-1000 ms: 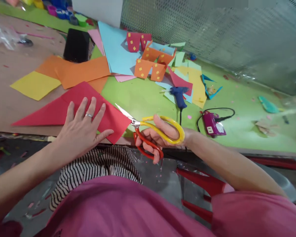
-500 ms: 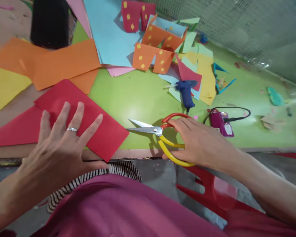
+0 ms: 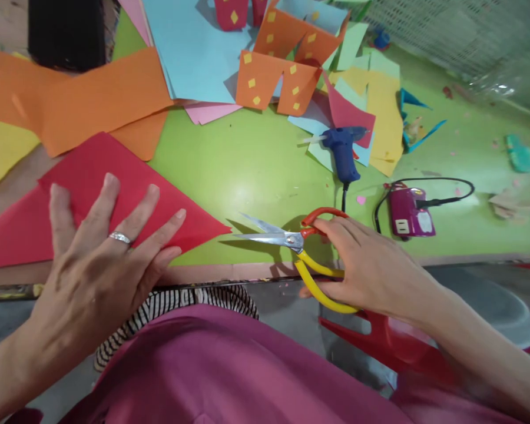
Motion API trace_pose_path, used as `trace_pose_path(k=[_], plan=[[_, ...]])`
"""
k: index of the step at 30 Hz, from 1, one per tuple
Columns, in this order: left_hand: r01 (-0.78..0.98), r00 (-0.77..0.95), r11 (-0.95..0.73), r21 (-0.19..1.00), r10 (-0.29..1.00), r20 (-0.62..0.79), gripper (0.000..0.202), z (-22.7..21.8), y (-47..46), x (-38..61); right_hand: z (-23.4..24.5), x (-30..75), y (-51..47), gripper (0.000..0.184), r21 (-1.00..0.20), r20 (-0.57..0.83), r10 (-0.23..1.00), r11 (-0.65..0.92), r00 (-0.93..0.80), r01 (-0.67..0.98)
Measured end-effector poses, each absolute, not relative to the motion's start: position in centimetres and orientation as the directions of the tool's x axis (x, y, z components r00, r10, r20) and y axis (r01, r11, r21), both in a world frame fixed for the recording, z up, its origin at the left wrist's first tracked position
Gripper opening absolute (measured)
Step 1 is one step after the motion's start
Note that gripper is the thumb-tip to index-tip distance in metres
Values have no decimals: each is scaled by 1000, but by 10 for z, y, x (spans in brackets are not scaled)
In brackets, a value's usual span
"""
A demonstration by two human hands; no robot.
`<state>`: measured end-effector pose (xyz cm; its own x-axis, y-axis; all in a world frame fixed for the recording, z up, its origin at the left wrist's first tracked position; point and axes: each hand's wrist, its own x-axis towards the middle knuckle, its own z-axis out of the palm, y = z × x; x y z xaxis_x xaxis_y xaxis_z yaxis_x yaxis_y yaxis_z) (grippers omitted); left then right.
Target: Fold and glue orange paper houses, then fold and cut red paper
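Note:
My left hand (image 3: pixel 92 253) lies flat with spread fingers on a folded red paper sheet (image 3: pixel 92 176) at the table's near edge; a ring is on one finger. My right hand (image 3: pixel 371 271) grips the handles of scissors (image 3: pixel 287 241), one handle red, one yellow. The blades are slightly apart and point left toward the red paper's corner, a short gap away.
Orange sheets (image 3: pixel 92 100), a yellow sheet (image 3: pixel 0 153), a light blue sheet (image 3: pixel 194 47) and orange paper houses (image 3: pixel 278 76) lie further back on the green table (image 3: pixel 247 171). A blue glue gun (image 3: pixel 342 153) and a purple plug box (image 3: pixel 408 212) sit right of centre. A red chair (image 3: pixel 388 341) stands below.
My right hand turned over and brought the scissors down to the table edge, blades now pointing left. The camera moved closer; my left hand stayed on the red paper.

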<state>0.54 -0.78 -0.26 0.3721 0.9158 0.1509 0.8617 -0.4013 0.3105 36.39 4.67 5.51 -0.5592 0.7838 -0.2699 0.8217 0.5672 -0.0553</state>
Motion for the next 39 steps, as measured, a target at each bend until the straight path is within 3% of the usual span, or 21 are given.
trace_pose_path(k=[4,12,16,23,27,31,39], plan=[[814,399,-472,338,878,266,55,4,-7,8,53,355,44,70,-85,-274,790,549,-549,832],[779,464,-546,307,832,304,45,8,-10,21,40,321,57,66,-43,-235,799,560,-553,827],[784,485,-572,241,807,336,60,7,-1,15,40,308,67,66,-115,-241,768,584,-593,803],[851,480,-501,158,864,152,84,-16,10,-11,55,308,76,60,-191,-266,745,581,-611,791],[837,484,-508,203,861,160,87,-26,7,-13,45,309,75,44,-87,-130,781,605,-611,792],[830,486,-515,215,856,175,89,-26,6,-12,32,303,73,41,-15,1,806,591,-591,806],[835,471,-509,208,858,205,93,-22,6,-7,25,306,77,41,28,-9,797,605,-605,796]])
